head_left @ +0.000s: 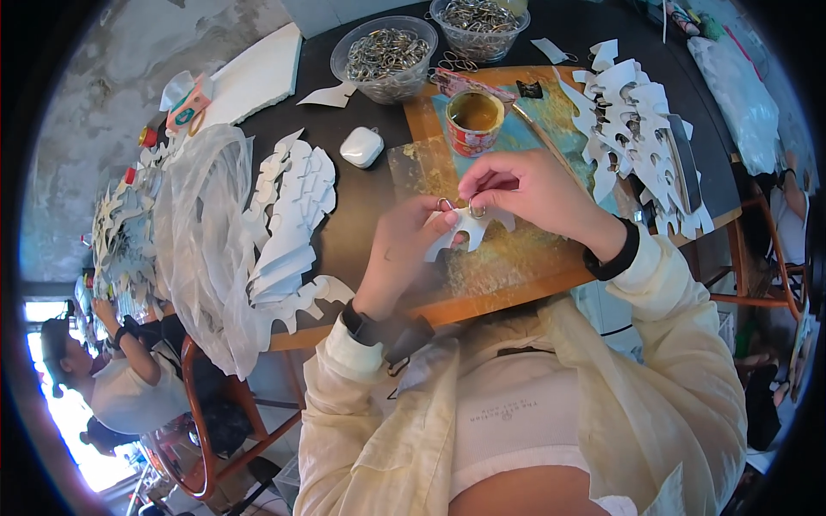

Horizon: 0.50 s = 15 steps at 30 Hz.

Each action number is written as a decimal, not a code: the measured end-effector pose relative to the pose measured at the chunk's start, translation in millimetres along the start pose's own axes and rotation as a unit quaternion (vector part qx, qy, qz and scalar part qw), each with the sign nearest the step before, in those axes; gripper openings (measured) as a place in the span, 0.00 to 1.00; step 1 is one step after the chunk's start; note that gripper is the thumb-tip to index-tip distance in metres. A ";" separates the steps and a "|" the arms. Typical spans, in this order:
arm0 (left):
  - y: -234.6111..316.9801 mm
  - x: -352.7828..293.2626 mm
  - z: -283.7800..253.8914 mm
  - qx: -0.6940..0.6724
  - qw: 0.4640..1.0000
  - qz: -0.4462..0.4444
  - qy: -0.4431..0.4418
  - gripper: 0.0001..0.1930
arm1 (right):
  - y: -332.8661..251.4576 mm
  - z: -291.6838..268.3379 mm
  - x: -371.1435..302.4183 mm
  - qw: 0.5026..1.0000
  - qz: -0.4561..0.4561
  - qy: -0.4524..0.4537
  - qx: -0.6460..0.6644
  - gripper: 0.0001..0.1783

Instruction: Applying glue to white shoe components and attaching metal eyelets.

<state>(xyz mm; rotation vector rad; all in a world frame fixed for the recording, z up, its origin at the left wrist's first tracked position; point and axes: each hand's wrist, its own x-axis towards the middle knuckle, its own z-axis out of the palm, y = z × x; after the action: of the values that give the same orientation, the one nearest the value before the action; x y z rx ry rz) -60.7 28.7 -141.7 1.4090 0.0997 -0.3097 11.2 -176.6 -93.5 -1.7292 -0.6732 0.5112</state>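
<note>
In front of me a white piece with a scalloped edge (467,236) is held low over the table. My left hand (409,236) grips its left end between thumb and fingers. A metal ring (445,205) stands at the piece's top edge beside the left fingertips. My right hand (529,193) is closed in a pinch at a second metal ring (476,210), at the same edge. Just beyond the hands stands a red patterned tin (472,138) with yellowish-brown stuff inside.
Two clear tubs (385,91) of metal rings stand at the back. Stacked white pieces lie left (292,211) and right (632,129). Nearby are a white rounded case (361,148), a thin stick (547,138) and crumpled translucent plastic (202,232). Another person (129,378) sits at far left.
</note>
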 end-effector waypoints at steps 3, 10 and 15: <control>-0.7 0.2 -1.1 -0.003 1.000 0.002 -0.005 0.12 | 4.5 0.3 2.4 0.999 -0.001 -0.004 0.036 0.09; -4.4 1.1 -3.7 0.013 1.000 0.011 -0.012 0.11 | 4.6 -1.2 4.9 0.999 -0.013 -0.016 -0.029 0.07; -0.3 -2.5 -1.2 0.045 0.999 0.019 0.014 0.11 | 1.5 1.0 3.9 0.995 -0.045 -0.016 -0.088 0.06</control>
<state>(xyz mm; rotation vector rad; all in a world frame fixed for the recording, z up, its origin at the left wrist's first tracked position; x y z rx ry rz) -63.0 30.2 -141.5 1.5038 0.0825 -0.2669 13.7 -173.5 -95.2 -1.8496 -0.8362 0.4290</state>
